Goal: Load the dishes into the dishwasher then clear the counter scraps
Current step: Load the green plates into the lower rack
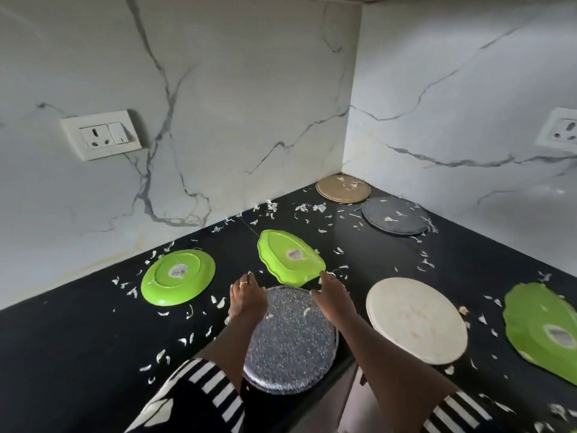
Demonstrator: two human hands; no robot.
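Grey speckled plate, both hands on it

Left hand [248, 296] and right hand [334, 296] curl over the far rim of the speckled plate [290, 345], which hangs off the black counter [78, 339] edge. Just past the fingers is a flipped green leaf dish [290, 257], with a round green plate [178, 278] left, a white plate [416, 320] right, and scraps [220, 304] everywhere.
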